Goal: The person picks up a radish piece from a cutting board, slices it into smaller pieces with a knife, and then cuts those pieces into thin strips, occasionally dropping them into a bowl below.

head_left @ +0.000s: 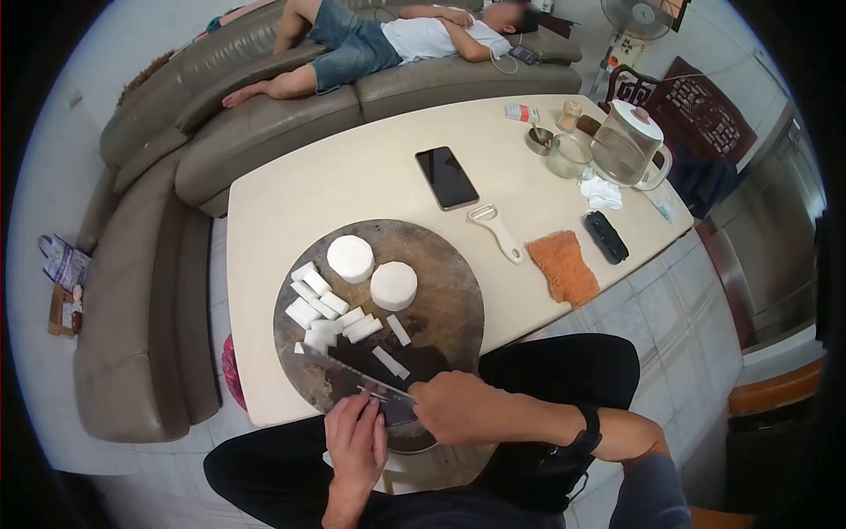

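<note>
My right hand (454, 407) is wrapped round the handle of a kitchen knife (357, 379), whose broad blade points left over a round wooden chopping board (441, 264). Against the blade's near side, my left hand (355, 436) has its fingers bent and pressed together; a small pale bit shows at the fingertips, but what they hold is mostly hidden. Two thick white radish rounds (351, 258) sit at the board's far side. Several cut white radish blocks (324, 304) are heaped at its left. Two thin radish strips (390, 362) lie apart, just beyond the blade.
Beyond the board are a phone (447, 178), a peeler (496, 233), an orange cloth (564, 268) and a black case (605, 236). A glass pitcher (626, 145) and a glass bowl (569, 156) stand far right. A person lies on the sofa (264, 115) behind the table.
</note>
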A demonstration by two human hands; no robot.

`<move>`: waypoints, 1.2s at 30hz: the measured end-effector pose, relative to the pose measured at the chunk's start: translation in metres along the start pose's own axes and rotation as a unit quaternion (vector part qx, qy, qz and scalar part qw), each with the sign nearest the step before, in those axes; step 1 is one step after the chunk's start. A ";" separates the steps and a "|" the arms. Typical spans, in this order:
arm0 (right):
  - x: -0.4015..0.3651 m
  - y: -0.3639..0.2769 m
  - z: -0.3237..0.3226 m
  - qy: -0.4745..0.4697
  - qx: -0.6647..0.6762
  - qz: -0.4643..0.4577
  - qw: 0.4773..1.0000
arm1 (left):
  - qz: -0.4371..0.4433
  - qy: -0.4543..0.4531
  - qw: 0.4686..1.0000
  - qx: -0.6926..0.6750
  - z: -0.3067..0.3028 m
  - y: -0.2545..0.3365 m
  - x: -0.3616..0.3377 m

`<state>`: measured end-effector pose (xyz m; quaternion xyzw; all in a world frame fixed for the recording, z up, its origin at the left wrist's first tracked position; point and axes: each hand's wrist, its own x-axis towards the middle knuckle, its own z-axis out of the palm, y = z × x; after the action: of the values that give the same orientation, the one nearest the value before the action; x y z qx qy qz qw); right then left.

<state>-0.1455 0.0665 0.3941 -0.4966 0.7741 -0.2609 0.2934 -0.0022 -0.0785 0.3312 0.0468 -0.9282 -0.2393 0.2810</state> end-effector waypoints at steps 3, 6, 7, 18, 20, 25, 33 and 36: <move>-0.005 0.000 -0.011 0.008 0.044 0.035 0.998 | -0.018 -0.018 1.000 0.007 0.002 0.001 0.012; -0.010 0.004 -0.020 0.088 0.064 -0.015 0.994 | -0.036 0.018 0.999 -0.037 0.004 0.006 0.027; -0.012 0.000 -0.027 0.095 0.124 -0.003 0.988 | -0.047 0.034 0.997 -0.042 0.003 0.007 0.029; -0.016 -0.002 -0.041 -0.038 0.440 0.080 0.893 | -0.389 0.028 0.536 -0.749 -0.020 0.031 0.067; -0.016 -0.001 -0.040 -0.040 0.436 0.091 0.894 | -0.390 0.011 0.581 -0.714 -0.013 0.023 0.061; -0.017 0.004 -0.037 0.026 0.425 0.081 0.901 | -0.432 0.033 0.634 -0.640 -0.011 0.008 0.049; -0.020 0.009 -0.044 0.105 0.434 0.088 0.891 | -0.308 0.058 0.868 -0.384 -0.017 0.002 0.049; -0.026 0.008 -0.045 0.056 0.390 0.099 0.914 | -0.345 0.086 0.838 -0.413 -0.018 0.003 0.040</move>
<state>-0.1745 0.0983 0.4246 -0.2479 0.6716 -0.5388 0.4439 -0.0257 -0.0924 0.3659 0.2642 -0.6391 -0.6768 0.2523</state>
